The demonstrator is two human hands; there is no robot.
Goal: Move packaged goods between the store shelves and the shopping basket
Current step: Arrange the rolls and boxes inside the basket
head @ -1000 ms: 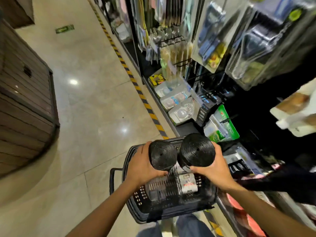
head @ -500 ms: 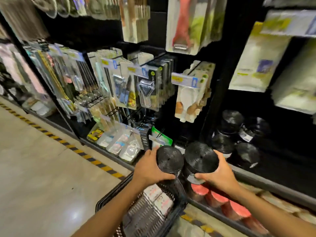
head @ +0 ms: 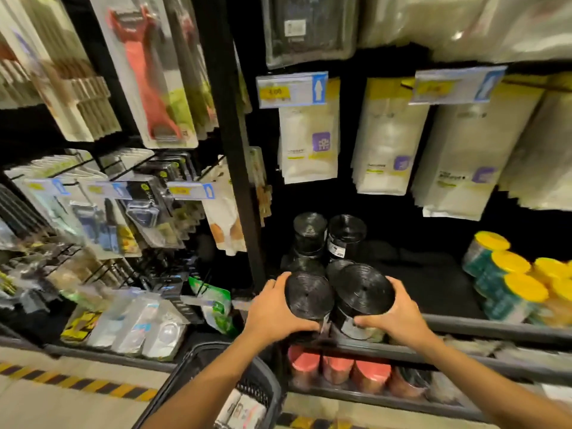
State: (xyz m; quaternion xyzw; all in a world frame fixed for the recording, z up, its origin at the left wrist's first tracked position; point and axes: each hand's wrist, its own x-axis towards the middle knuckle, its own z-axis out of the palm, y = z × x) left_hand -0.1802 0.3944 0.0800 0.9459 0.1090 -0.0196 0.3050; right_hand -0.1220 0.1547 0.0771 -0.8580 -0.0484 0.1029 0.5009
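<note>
My left hand (head: 272,311) has its fingers wrapped round one black roll (head: 309,300), thumb curled under its near side. My right hand (head: 399,317) grips a second black roll (head: 363,289) the same way. The two rolls touch side by side, flat ends tilted up toward me, at the front edge of the shelf (head: 495,328), near its left end by the black upright post (head: 238,181). I cannot tell whether they rest on it. More black rolls (head: 309,232) stand behind, toward the shelf's back. Yellow-lidded packs (head: 507,274) fill its right end. The shopping basket (head: 213,346) sits under my left forearm.
</note>
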